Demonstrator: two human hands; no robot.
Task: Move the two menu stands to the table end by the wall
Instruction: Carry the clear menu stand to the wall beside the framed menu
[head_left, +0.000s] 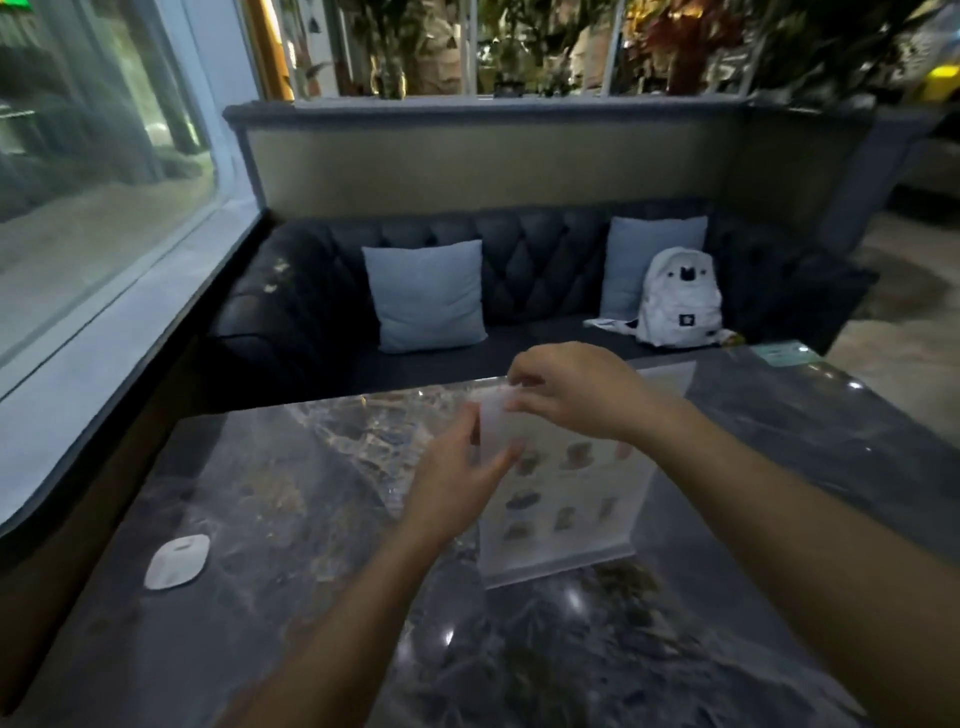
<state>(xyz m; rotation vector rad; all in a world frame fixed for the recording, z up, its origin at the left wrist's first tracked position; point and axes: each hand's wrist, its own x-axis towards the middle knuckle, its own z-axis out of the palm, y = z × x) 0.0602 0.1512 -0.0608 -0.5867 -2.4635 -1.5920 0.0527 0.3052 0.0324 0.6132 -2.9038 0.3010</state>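
Right hand (576, 395): pinched the top edge of the menu stand (566, 493), fingers closed narrow on the clear sheet, just right of frame centre.
Left hand (457, 488): spread flat against the stand's left edge, thumb over the front face; touching it, but whether it truly gripped I could not tell.
Menu stand: upright on its clear base in the middle of the table (270, 519), directly under the right hand and just right of the left, printed face toward the wearer.
Second stand (670, 376): a pale clear panel showed behind the right wrist, too blurred to be sure of.
Count of stands: one plain, one doubtful.
White disc (176, 561): one, flat on the table at lower left, well apart from the hands.
Green card (784, 354): one, at the table's far right corner.
Cushions: two, pale blue, one (428, 296) at centre, one (639, 254) to the right on the dark sofa (311, 291).
Backpack (678, 299): one, white, leaning on the right cushion.
Window (78, 182): upper left of the frame.
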